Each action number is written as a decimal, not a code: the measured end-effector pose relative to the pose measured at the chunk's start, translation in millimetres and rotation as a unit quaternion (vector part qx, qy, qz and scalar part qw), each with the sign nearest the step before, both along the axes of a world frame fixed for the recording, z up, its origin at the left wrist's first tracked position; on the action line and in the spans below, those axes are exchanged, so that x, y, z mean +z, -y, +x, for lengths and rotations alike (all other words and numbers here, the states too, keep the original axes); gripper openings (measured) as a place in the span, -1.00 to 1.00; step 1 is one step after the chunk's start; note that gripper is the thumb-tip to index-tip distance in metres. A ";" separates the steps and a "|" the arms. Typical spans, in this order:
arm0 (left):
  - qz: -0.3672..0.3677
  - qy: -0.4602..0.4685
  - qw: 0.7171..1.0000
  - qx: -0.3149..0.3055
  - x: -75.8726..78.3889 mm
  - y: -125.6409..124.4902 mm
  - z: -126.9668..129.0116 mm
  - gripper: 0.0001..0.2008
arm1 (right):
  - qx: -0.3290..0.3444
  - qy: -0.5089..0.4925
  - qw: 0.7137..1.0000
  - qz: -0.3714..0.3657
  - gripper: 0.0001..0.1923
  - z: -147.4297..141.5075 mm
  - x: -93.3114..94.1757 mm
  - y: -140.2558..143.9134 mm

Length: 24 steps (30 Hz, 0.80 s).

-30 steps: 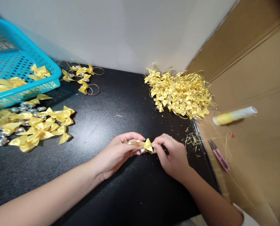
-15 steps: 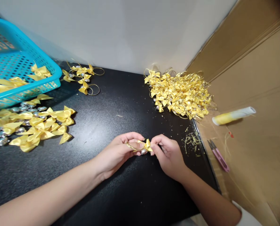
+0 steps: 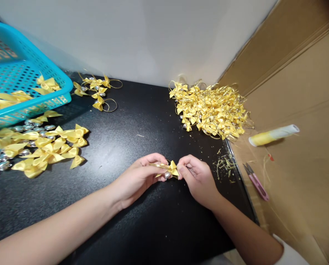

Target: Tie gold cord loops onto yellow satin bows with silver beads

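Between my hands, low over the black tabletop [image 3: 120, 224], is a yellow satin ribbon bow [image 3: 173, 168] with a silver bead [image 3: 167, 175] under it and a thin gold cord loop [image 3: 157, 165]. My left hand [image 3: 144, 173] is closed on the bow's left side, thumb on top, with the cord lying over the thumb. The fingertips of my right hand [image 3: 196, 176] pinch together at the bow's right edge; whether they hold the ribbon or a cord end is too small to tell.
A turquoise basket [image 3: 67, 88] with yellow bows stands at the left. Loose bows [image 3: 53, 151] and silver beads [image 3: 1, 165] lie before it. A heap of corded bows [image 3: 214, 110] sits at the back right. Pink thread snips [image 3: 258, 186] and a tube [image 3: 275, 135] rest on cardboard.
The gold cord loop has flattened over my left thumb. The bow has tilted slightly, and my right fingertips have shifted a little at its right edge.
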State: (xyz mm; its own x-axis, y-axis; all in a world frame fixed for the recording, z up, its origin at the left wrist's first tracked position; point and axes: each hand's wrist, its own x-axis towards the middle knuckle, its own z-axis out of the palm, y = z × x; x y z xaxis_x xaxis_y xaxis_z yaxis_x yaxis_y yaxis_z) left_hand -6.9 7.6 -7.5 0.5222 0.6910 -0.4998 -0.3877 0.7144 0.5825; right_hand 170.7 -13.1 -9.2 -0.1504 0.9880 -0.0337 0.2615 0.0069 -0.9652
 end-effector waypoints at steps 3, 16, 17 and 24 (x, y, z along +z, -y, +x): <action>-0.001 -0.002 1.000 0.005 0.3 -0.6 0.1 -0.86 | 0.005 -0.033 0.997 -0.066 -0.83 -0.3 2.5 -1.4; 0.076 -0.091 0.992 0.049 19.1 0.8 6.0 -0.91 | 0.041 -0.329 0.897 -0.294 -0.67 -7.0 -4.5 -2.5; 0.085 -0.099 0.990 0.054 21.6 0.3 6.5 -0.91 | 0.048 -0.352 0.883 -0.307 -0.68 -7.7 -3.6 -2.6; 0.093 -0.110 0.988 0.057 27.9 -2.1 8.4 -0.92 | 0.062 -0.387 0.855 -0.339 -0.77 -7.7 -3.5 -3.0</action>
